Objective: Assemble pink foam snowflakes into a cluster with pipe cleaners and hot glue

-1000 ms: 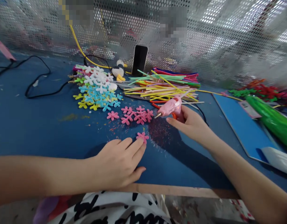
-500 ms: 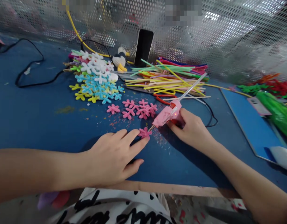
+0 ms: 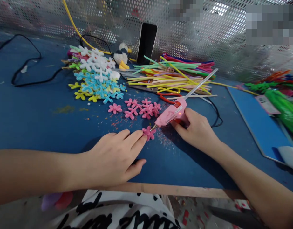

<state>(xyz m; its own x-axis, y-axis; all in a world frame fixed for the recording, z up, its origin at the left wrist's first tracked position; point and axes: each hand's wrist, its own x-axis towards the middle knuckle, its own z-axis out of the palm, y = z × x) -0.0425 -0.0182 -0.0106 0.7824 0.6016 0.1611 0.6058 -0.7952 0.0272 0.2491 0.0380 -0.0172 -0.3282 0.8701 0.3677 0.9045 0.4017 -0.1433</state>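
My right hand (image 3: pixel 196 128) is wrapped round the handle of a pink hot glue gun (image 3: pixel 169 114), whose small light glows orange. A clear glue stick (image 3: pixel 201 83) juts from its back end. The metal nozzle touches, or nearly touches, the middle of a pink pipe-cleaner flower (image 3: pixel 149 133) lying on the table. With fingers stretched out, my left hand (image 3: pixel 120 156) lies palm down, its fingertips resting on that flower's left petals. Just behind is a cluster of several more pink flowers (image 3: pixel 146 109), with one pink flower (image 3: pixel 115 108) a little to the left.
White, blue and yellow flowers (image 3: pixel 98 76) are heaped at back left. Behind the glue gun lie loose pipe cleaners (image 3: pixel 175 78) and orange-handled scissors (image 3: pixel 169 95). A phone (image 3: pixel 147 43) leans against the perforated metal screen (image 3: pixel 184 38). A blue board (image 3: pixel 256 121) sits at right.
The left fingertips have shifted slightly on the flower, showing more of its petals. The glue gun's nozzle stays at the flower's middle. The camera view has tilted a little.
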